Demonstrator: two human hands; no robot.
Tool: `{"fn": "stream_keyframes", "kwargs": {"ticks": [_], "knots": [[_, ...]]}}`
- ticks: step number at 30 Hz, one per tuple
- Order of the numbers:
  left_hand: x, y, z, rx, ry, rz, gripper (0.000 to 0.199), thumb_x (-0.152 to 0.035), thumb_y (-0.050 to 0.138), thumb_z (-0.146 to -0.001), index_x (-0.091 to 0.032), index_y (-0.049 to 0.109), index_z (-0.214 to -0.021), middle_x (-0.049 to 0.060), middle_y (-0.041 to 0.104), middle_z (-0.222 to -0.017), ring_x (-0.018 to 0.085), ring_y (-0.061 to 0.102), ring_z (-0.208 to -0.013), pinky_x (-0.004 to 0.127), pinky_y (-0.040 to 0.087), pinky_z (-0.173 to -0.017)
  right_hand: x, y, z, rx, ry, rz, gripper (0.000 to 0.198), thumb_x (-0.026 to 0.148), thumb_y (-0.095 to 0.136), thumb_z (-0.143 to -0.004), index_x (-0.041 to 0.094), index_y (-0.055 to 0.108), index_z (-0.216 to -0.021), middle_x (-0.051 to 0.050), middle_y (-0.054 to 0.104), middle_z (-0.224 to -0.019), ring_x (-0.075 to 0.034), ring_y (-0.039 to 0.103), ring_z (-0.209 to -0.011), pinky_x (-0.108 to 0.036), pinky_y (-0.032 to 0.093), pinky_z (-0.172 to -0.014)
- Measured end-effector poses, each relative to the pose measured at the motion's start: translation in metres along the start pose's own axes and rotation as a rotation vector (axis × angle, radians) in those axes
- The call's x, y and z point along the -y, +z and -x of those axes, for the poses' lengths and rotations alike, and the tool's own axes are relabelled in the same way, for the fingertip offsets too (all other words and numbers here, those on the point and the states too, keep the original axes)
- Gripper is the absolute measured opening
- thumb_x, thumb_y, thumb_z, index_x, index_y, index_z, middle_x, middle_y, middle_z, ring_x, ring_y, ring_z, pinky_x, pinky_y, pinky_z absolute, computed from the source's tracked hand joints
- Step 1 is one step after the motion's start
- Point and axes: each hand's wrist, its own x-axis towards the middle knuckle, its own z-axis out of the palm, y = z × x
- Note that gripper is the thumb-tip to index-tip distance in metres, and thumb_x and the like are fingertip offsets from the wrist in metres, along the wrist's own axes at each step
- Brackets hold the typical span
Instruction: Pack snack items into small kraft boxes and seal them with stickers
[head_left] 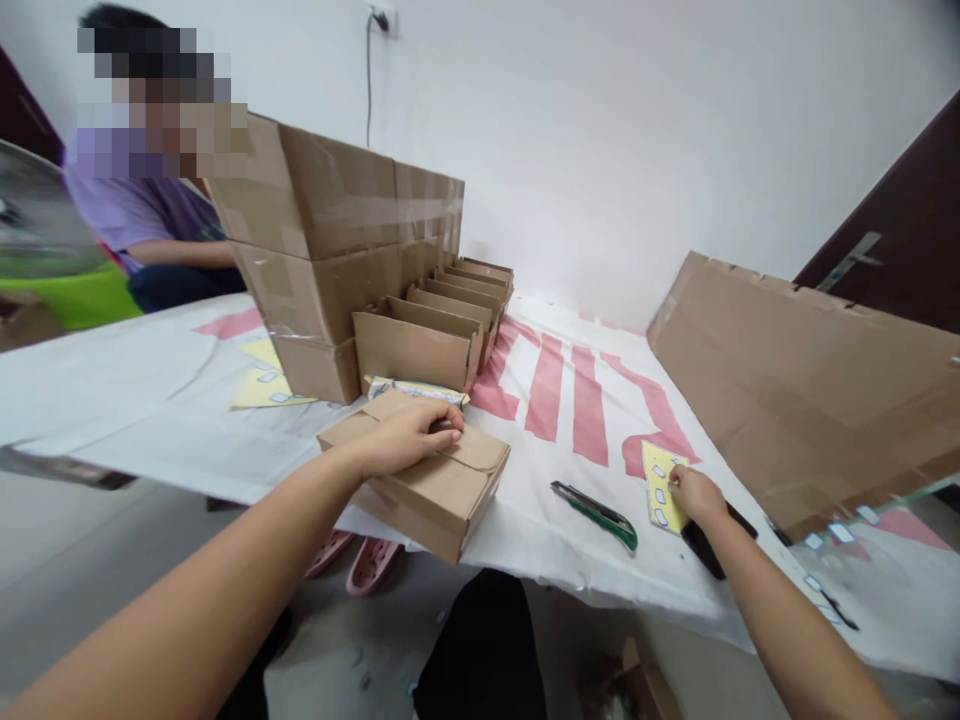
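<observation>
A closed brown cardboard box (pixel 480 475) lies at the front edge of the cloth-covered table. My left hand (pixel 409 435) rests on its lid, thumb and fingers curled together at the flap seam. To the right, my right hand (pixel 697 492) has its fingertips pinched at a white sticker on a yellow sticker sheet (pixel 664 512); what exactly lies between the tips is partly hidden. Under that hand is a black flat object (pixel 705 552), perhaps a phone. A green utility knife (pixel 600 515) lies between my hands, with its blade end toward the box.
Stacked cardboard boxes (pixel 345 210) stand at the left, with several open boxes (pixel 420 345) beside them. Another yellow sheet (pixel 270 385) lies by the stack. A large cardboard panel (pixel 810 390) leans at the right. A person in purple (pixel 150 215) sits behind the stack.
</observation>
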Motion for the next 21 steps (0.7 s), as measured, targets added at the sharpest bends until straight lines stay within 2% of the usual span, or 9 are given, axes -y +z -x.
{"fn": "stream_keyframes", "kwargs": {"ticks": [6, 9, 12, 14, 16, 18, 21], "knots": [[-0.001, 0.001, 0.003, -0.016, 0.006, 0.007, 0.022, -0.038, 0.049, -0.079, -0.019, 0.058, -0.084, 0.003, 0.063, -0.089, 0.019, 0.057, -0.083, 0.030, 0.043, -0.078, -0.001, 0.004, 0.004, 0.021, -0.105, -0.027, 0.021, 0.020, 0.046, -0.079, 0.019, 0.064, -0.089, -0.011, 0.068, -0.101, -0.025, 0.062, -0.093, -0.032, 0.042, -0.074], [0.000, 0.003, 0.003, -0.027, 0.006, -0.059, 0.020, -0.037, 0.053, -0.077, -0.019, 0.058, -0.085, 0.003, 0.062, -0.089, 0.021, 0.057, -0.084, 0.031, 0.043, -0.078, -0.005, 0.004, 0.002, 0.028, -0.165, -0.065, 0.017, 0.025, 0.050, -0.078, 0.018, 0.064, -0.086, -0.012, 0.068, -0.096, -0.025, 0.063, -0.091, -0.033, 0.044, -0.076], [0.000, 0.005, 0.005, -0.031, 0.015, -0.161, 0.020, -0.037, 0.053, -0.079, -0.021, 0.058, -0.090, 0.004, 0.062, -0.094, 0.023, 0.056, -0.090, 0.034, 0.043, -0.081, -0.009, 0.003, 0.000, 0.030, -0.155, -0.099, 0.016, 0.027, 0.052, -0.076, 0.020, 0.066, -0.081, -0.012, 0.069, -0.090, -0.027, 0.065, -0.082, -0.035, 0.046, -0.069], [-0.003, 0.006, 0.006, -0.022, 0.012, -0.244, 0.023, -0.038, 0.050, -0.082, -0.021, 0.057, -0.095, 0.006, 0.062, -0.098, 0.025, 0.055, -0.096, 0.036, 0.042, -0.085, -0.009, 0.002, -0.001, -0.029, -0.111, -0.109, 0.018, 0.028, 0.051, -0.076, 0.020, 0.067, -0.081, -0.016, 0.069, -0.092, -0.030, 0.065, -0.081, -0.038, 0.046, -0.064], [-0.006, 0.008, 0.007, -0.013, -0.005, -0.323, 0.031, -0.040, 0.046, -0.085, -0.019, 0.056, -0.106, 0.009, 0.062, -0.108, 0.027, 0.053, -0.106, 0.039, 0.039, -0.092, -0.006, 0.001, -0.002, -0.116, -0.098, -0.122, 0.024, 0.030, 0.049, -0.078, 0.019, 0.069, -0.084, -0.021, 0.067, -0.098, -0.032, 0.064, -0.087, -0.041, 0.045, -0.067], [-0.009, 0.011, 0.006, -0.001, -0.021, -0.389, 0.041, -0.043, 0.041, -0.089, -0.017, 0.052, -0.118, 0.012, 0.058, -0.121, 0.029, 0.048, -0.116, 0.041, 0.034, -0.100, 0.005, 0.000, -0.001, -0.183, -0.154, -0.145, 0.028, 0.033, 0.046, -0.080, 0.017, 0.069, -0.086, -0.024, 0.066, -0.101, -0.033, 0.062, -0.093, -0.042, 0.044, -0.074], [-0.009, 0.016, 0.004, 0.004, -0.042, -0.457, 0.048, -0.044, 0.033, -0.092, -0.016, 0.050, -0.126, 0.013, 0.053, -0.131, 0.029, 0.043, -0.123, 0.041, 0.027, -0.106, 0.034, -0.002, 0.007, -0.276, -0.289, -0.221, 0.029, 0.036, 0.044, -0.080, 0.018, 0.066, -0.084, -0.019, 0.067, -0.099, -0.032, 0.060, -0.098, -0.042, 0.043, -0.085]]}}
